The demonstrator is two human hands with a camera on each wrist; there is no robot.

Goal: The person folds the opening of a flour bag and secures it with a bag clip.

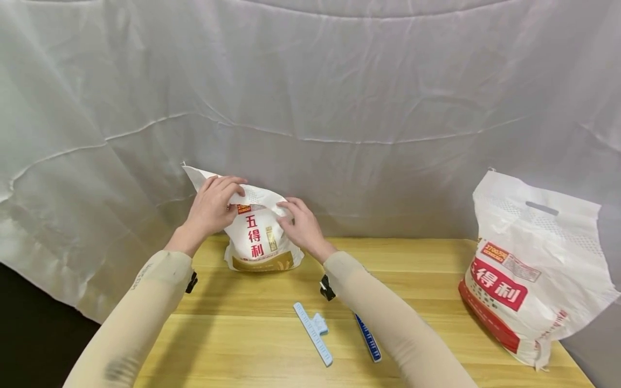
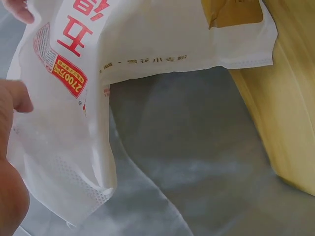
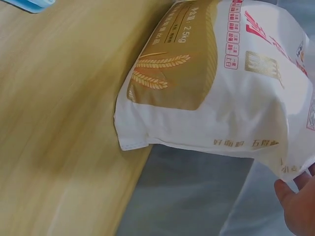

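Note:
A white flour bag (image 1: 257,231) with red characters and a gold base panel stands at the back of the wooden table. My left hand (image 1: 213,202) grips its upper left part, fingers over the top fold and thumb on the front. At the upper right edge, my right hand (image 1: 302,223) pinches the bag between thumb and fingers. The bag's top is folded, and one pointed corner sticks up past the left hand. In the right wrist view, wheat ears show on the bag (image 3: 172,78) and the right hand (image 3: 300,204) is at its side edge.
A light blue bag clip (image 1: 312,334) lies on the table (image 1: 233,334) in front, with a dark blue clip (image 1: 368,337) partly under the right forearm. Another flour bag (image 1: 524,275), white and red with a handle slot, stands at the right. Grey cloth (image 1: 364,118) hangs behind.

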